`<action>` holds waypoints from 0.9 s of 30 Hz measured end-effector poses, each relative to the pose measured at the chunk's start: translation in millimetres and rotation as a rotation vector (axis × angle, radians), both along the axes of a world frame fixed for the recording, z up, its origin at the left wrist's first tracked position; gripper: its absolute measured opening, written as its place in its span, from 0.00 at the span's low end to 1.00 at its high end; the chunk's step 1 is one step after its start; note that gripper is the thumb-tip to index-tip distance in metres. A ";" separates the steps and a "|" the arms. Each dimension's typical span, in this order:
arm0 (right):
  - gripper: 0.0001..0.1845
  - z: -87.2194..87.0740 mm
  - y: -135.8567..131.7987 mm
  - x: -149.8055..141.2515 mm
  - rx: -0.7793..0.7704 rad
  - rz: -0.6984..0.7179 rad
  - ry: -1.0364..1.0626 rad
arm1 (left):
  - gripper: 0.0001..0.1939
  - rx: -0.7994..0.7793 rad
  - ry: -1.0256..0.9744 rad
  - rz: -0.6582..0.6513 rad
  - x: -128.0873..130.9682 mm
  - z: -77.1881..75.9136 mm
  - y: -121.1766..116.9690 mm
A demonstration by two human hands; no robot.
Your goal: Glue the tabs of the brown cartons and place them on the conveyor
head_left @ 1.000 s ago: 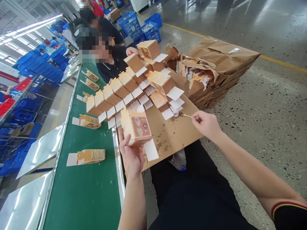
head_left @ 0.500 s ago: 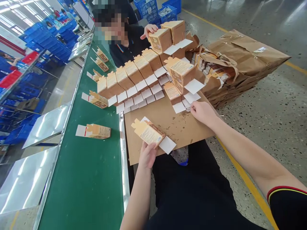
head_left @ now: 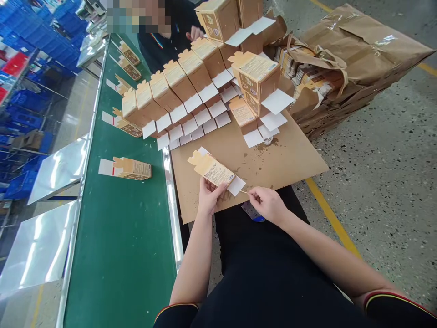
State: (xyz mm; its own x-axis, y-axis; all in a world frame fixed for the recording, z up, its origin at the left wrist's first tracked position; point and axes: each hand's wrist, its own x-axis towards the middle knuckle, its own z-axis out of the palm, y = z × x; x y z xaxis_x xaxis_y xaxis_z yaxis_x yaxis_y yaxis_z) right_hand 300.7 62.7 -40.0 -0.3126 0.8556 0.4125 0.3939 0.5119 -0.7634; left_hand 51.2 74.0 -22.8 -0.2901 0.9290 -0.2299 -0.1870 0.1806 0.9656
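A flat, folded carton (head_left: 214, 171), tan with printed text and a white end flap, is gripped by my left hand (head_left: 210, 197), thumb on top and fingers beneath. It is tilted above the brown cardboard sheet (head_left: 293, 157). My right hand (head_left: 268, 204) pinches a thin pale stick (head_left: 243, 192), whose tip is at the white flap; whether it touches I cannot tell. Beyond the hands, a small clear round dish (head_left: 268, 140) sits by a short stack of erected cartons (head_left: 257, 77) with white flaps hanging out. Wet spots mark the sheet around the dish.
Rows of stacked cartons (head_left: 177, 86) line the sheet's far side. On the left runs a green conveyor belt (head_left: 119, 237) carrying several cartons (head_left: 136, 168). Across from me is a co-worker's hand (head_left: 195, 34). A torn brown paper bundle (head_left: 368, 50) of flat cartons stands at right.
My right hand has come from beside the dish back to the carton's white flap, with the stick in it. The co-worker's hand has left the top box. The view has shifted.
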 end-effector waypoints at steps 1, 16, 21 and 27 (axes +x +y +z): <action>0.12 -2.7 -0.8 -1.6 0.009 0.018 -0.023 | 0.43 0.003 0.005 0.002 0.0 -0.3 -0.1; 0.10 2.0 9.5 39.9 -0.109 -0.256 0.083 | 0.40 0.123 0.610 -0.018 22.6 -6.2 -24.6; 0.10 8.5 -3.7 54.5 -0.140 -0.319 0.114 | 0.30 0.099 0.843 -0.022 27.9 -10.3 -29.8; 0.12 13.9 -15.1 58.6 -0.183 -0.275 0.103 | 0.33 0.075 0.862 -0.021 29.1 -4.5 -24.6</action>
State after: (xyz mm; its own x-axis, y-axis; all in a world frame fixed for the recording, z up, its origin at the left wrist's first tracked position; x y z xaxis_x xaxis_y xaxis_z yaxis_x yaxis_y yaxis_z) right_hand 359.3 47.7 -26.0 -0.0249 0.9648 0.2617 0.4141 0.2482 -0.8757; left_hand 80.3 49.4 -27.3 -0.3180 0.9399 0.1245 0.6187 0.1062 0.7784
